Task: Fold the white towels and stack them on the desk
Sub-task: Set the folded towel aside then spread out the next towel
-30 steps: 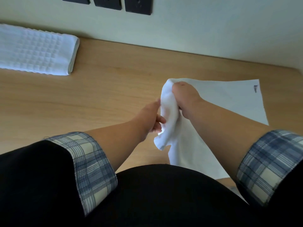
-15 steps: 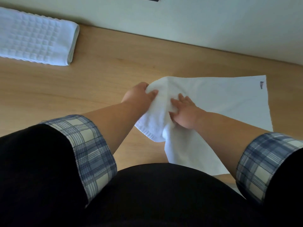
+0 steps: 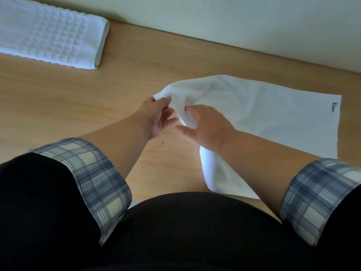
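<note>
Left hand (image 3: 156, 116): thumb and forefinger pinch the raised left corner of the plain white cloth towel (image 3: 273, 118); other fingers loose, palm turned toward the person. Right hand (image 3: 209, 130): fingers curled into a bunched fold of the same towel just right of that corner, thumb splayed free below. Both hands hold cloth, close together but not touching.

Towel position: left end lifted and rumpled between the hands; the rest lies flat on the light wooden counter (image 3: 97, 98), spreading right and toward the person, near edge partly hidden under the right forearm. Small dark label (image 3: 334, 106) sits at the far-right corner. Not yet folded.

Key relation – the towel's flat body lies to the right of both hands, its long axis approx. left-to-right across the counter. Left hand is nearer the free corner; right hand is nearer the flat part. Judgement: the coming move prob. turns on spreading or carrying that left corner, w/ the right hand steadying the cloth. Risk: the bunched fold creases if not smoothed first.

Further out: folded white waffle-weave towel (image 3: 48, 34) rests at far left against the pale wall (image 3: 234, 20), well apart from the hands – likely the stack's start. Blue plaid cuffs (image 3: 93, 178) are turned back on both forearms.
</note>
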The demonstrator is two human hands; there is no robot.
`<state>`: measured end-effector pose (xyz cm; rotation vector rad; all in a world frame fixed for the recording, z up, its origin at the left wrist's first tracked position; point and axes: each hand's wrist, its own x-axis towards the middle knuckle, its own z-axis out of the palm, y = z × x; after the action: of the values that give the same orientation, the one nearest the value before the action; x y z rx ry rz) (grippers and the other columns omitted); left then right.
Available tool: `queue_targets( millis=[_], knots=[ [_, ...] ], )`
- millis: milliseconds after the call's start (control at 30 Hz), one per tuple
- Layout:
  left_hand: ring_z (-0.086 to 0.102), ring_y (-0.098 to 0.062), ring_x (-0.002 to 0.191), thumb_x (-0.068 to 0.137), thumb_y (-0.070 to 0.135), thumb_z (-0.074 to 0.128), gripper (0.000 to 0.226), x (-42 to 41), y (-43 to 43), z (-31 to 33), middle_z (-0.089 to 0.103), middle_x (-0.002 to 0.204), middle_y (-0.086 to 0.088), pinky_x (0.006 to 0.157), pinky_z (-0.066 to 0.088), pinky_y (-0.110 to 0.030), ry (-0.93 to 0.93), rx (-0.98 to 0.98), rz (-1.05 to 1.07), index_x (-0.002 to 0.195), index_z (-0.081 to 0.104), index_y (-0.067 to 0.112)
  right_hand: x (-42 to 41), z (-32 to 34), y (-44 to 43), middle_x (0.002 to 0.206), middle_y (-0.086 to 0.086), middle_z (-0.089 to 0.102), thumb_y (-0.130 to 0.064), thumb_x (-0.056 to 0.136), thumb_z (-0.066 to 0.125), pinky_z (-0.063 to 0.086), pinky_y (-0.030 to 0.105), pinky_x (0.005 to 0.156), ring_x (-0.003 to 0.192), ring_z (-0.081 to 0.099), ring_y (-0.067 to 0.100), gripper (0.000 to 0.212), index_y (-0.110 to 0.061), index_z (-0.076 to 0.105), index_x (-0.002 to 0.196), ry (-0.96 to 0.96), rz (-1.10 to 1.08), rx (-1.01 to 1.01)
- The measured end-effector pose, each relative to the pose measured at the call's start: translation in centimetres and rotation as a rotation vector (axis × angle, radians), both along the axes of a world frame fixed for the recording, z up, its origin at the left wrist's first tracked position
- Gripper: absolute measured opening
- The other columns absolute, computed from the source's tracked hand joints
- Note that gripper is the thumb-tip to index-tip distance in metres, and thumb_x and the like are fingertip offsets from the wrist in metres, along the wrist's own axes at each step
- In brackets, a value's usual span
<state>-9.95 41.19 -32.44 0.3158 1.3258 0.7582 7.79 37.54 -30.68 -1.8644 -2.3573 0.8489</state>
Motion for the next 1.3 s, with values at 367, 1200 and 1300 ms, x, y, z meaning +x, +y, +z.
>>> queue_targets(
  millis=[367, 1200, 1300],
  knots=[
    [0.064, -0.010, 0.108, 0.073, 0.078, 0.045, 0.064, 1.8, -3.1, 0.6, 0.069, 0.115, 0.010, 0.097, 0.042, -0.037, 0.171, 0.099, -0.271, 0.116, 0.064, 0.035, -2.5, 0.2, 1.2, 0.059, -0.008, 0.049, -0.037, 0.101, 0.041, 0.029, 0.030, 0.054, 0.060, 0.050, 0.013, 0.041, -0.026, 0.041, 0.062, 0.086, -0.213, -0.023],
    [0.068, -0.026, 0.101, 0.077, 0.063, 0.053, 0.046, -5.2, -7.7, 0.7, 0.075, 0.100, -0.001, 0.097, 0.052, -0.045, 0.446, 0.208, -0.379, 0.097, 0.074, 0.027, -7.6, 2.5, 7.8, 0.100, -0.011, 0.064, -0.046, 0.101, 0.037, 0.056, 0.046, 0.094, 0.101, 0.067, 0.015, 0.024, -0.034, 0.057, 0.108, 0.682, -0.712, -0.220],
    [0.069, -0.018, 0.089, 0.070, 0.069, 0.052, 0.039, -8.3, -8.6, 1.4, 0.075, 0.086, 0.012, 0.092, 0.054, -0.040, 0.532, 0.168, -0.324, 0.088, 0.074, 0.042, -9.6, 2.0, 8.0, 0.114, -0.012, 0.062, -0.051, 0.101, 0.038, 0.050, 0.045, 0.101, 0.112, 0.061, 0.014, 0.033, -0.036, 0.058, 0.123, 0.646, -0.633, -0.290]
  ],
)
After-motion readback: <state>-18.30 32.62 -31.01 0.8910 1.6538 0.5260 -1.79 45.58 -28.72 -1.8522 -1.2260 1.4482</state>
